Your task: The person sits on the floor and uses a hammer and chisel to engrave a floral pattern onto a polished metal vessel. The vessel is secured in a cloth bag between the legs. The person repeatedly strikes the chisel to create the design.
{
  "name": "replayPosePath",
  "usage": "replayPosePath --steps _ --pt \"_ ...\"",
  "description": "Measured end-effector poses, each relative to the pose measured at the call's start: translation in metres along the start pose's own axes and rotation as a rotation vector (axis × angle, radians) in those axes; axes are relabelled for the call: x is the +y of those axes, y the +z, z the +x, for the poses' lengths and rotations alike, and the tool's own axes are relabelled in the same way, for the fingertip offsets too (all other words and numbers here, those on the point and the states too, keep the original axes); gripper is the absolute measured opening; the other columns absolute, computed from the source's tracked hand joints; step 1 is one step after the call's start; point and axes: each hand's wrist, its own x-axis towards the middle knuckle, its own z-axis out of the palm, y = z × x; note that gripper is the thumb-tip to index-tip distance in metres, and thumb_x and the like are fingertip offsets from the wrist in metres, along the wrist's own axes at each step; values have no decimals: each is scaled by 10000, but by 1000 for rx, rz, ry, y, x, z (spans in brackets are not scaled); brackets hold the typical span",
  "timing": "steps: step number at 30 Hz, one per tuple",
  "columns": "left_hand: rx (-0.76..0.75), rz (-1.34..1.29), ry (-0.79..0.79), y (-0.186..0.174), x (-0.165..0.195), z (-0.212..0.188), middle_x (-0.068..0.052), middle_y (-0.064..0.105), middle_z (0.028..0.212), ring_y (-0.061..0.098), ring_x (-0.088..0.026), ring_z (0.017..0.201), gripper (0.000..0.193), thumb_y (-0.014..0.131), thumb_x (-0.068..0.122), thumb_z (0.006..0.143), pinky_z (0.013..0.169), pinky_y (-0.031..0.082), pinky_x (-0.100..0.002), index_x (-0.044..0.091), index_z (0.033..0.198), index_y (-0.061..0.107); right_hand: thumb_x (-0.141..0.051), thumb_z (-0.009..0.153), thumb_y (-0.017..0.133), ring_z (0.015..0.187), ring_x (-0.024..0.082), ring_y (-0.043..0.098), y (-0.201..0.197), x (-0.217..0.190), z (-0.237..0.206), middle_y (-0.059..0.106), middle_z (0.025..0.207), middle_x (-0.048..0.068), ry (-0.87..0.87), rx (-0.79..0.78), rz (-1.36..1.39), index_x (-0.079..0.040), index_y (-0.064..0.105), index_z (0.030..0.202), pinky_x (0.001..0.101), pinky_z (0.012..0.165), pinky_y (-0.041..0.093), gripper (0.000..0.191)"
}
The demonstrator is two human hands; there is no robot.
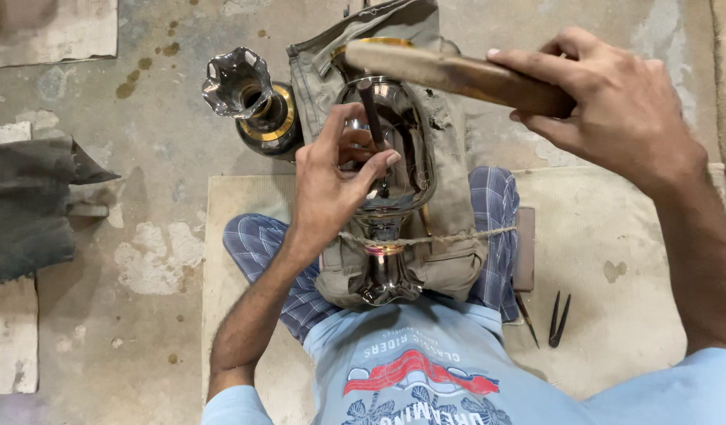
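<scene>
Concrete floor (166, 181), stained and patchy, takes up most of the view, with a pale mat (615, 236) laid over it where the person sits cross-legged in checked trousers. Across the lap lies a folded khaki cloth (457, 157), and on that cloth rests a polished metal vase (394, 177), lying on its side with its flared end near the person's belly. A thin cord (457, 236) runs across the narrow neck of the vase and over the cloth.

Above the vase the right hand (615, 102) has its grip pressed together around the thick end of a wooden mallet (449, 71), which is held level over the vase's far end, apart from the metal. The left hand (331, 177) sits directly on the vase's body, its grip pinching a slim dark punch (371, 114) between thumb and fingers; the punch's tip seems to touch the shiny surface, though reflections make that hard to confirm.

A second vase (249, 98), fluted at the mouth with a brass band, stands on the floor just beside the cloth's left edge. Small dark tongs (559, 319) and another thin tool (526, 315) lie on the mat by the right knee.
</scene>
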Motion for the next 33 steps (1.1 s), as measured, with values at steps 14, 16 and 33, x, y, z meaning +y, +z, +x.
replayPosePath --steps 14,16,33 --pt "49 132 78 2 0 -1 -63 774 905 806 -155 868 515 833 134 911 722 684 -293 69 1329 541 -184 885 785 722 278 692 -24 6 26 728 992 160 7 64 81 -166 640 1441 400 670 578 575" --pt "41 128 70 2 -1 0 -64 780 897 811 -157 866 500 835 126 906 727 682 -296 72 1316 555 -93 797 745 635 279 684 -36 2 28 751 1019 132 -62 -50 -69 -274 624 1531 414 624 574 765" --pt "-52 142 98 5 0 6 -81 784 897 806 -144 862 514 816 69 901 757 675 -297 56 1357 580 -96 834 820 824 319 715 -16 21 9 726 979 225 -131 248 80 13 692 1303 417 753 592 498"
